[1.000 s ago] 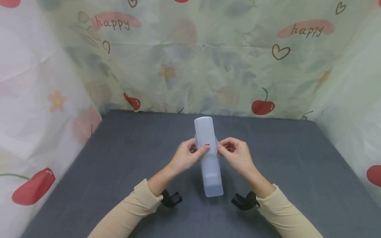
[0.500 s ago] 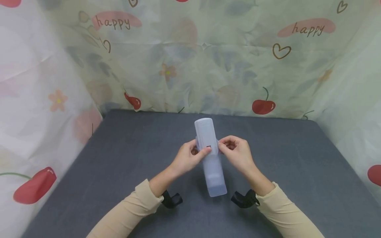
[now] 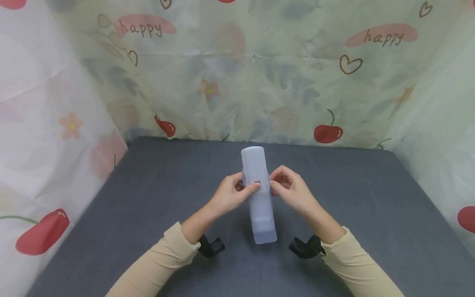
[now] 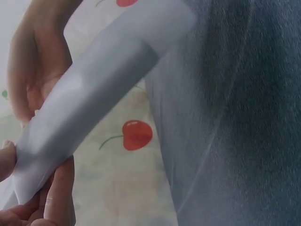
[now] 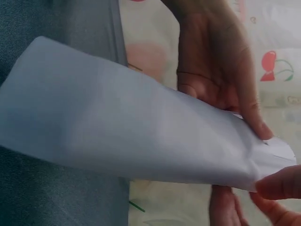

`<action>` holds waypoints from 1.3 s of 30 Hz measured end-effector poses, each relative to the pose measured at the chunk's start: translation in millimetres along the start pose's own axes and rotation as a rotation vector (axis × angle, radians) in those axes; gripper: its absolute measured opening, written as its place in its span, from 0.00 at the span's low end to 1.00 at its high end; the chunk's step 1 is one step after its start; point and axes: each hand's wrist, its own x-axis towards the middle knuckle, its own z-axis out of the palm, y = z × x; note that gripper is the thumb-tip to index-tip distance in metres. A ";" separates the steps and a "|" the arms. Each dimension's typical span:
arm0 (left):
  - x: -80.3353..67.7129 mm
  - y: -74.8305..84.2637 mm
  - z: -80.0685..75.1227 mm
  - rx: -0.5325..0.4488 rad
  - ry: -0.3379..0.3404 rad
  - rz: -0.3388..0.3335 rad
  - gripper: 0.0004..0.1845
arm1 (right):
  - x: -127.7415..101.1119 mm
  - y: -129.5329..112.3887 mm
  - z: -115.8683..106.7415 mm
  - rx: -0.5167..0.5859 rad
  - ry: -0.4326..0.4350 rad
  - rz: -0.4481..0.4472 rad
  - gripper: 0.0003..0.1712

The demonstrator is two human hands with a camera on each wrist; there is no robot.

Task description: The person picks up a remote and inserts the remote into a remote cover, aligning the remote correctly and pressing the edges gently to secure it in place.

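translucent, frosted silicone sleeve has swung its lower end slightly leftward since a moment ago; left hand and right hand still pinch its middle with curled fingers, above the grey felt counter.

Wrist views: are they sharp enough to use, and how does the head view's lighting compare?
Left wrist view: the translucent sleeve is too close, soft and dim. Right wrist view: the same, and the fingers are blurred. Head view: even, soft light, no glare, sharp on both hands, slight wide-angle bending at the edges.
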 end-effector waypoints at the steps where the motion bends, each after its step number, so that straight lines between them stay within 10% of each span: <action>1: 0.2 -0.3 -0.4 0.010 -0.004 -0.004 0.17 | -0.4 -0.8 -1.1 0.006 -0.026 0.021 0.07; 9: 1.4 -3.8 1.5 0.115 -0.065 -0.006 0.17 | 1.8 -6.6 -5.8 -0.005 -0.066 0.103 0.31; 15: 1.3 -0.2 4.8 0.119 -0.058 -0.001 0.17 | 4.0 -8.8 -2.9 -0.084 -0.022 0.099 0.30; 23: 0.4 -9.0 -1.2 -0.216 -0.033 -0.152 0.18 | 4.5 -12.0 -9.2 -0.109 0.040 0.092 0.28; 28: -1.3 -14.2 -2.9 -0.242 -0.046 -0.118 0.15 | 4.5 -12.1 -13.2 -0.096 0.066 0.095 0.29; 39: -5.0 -7.6 8.7 -0.276 0.179 -0.109 0.09 | 8.1 -9.8 -10.1 -0.033 -0.027 0.035 0.27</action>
